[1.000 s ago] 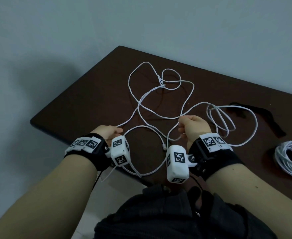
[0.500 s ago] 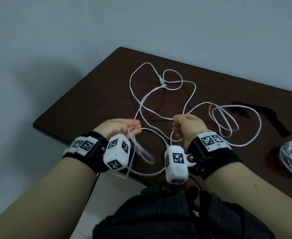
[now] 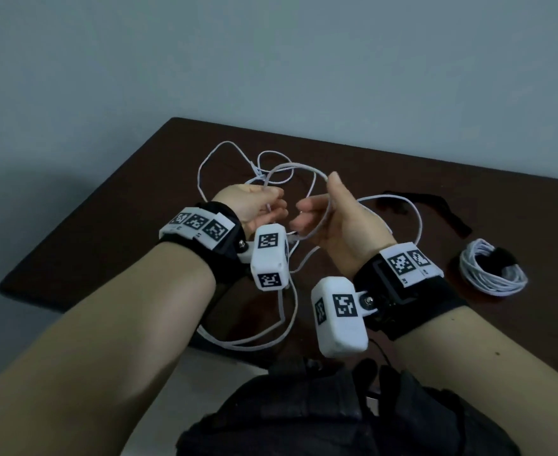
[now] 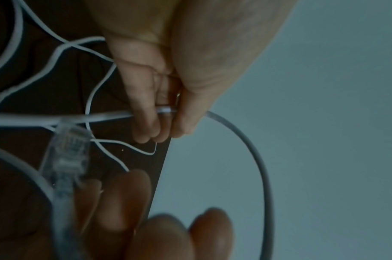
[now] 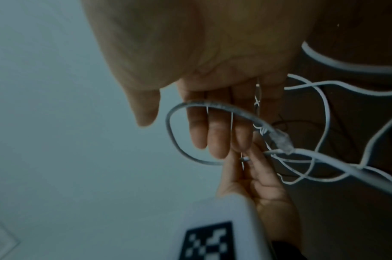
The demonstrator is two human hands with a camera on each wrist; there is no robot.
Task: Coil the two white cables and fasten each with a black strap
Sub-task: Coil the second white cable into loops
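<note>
White cable (image 3: 307, 167) arches from the left hand (image 3: 254, 205) to the right hand (image 3: 333, 222), both raised above the brown table (image 3: 106, 225); the left hand's fingers (image 4: 150, 112) are curled, pinching the cable; the right hand is loosely spread, its fingers (image 5: 217, 133) nearly straight, the cable lying across them with its clear plug (image 5: 281, 140) just past the fingertips; more loops trail beyond and below both hands; right of the right hand lie a black strap (image 3: 435, 205) and, nearer, a coiled white cable (image 3: 491, 271).
</note>
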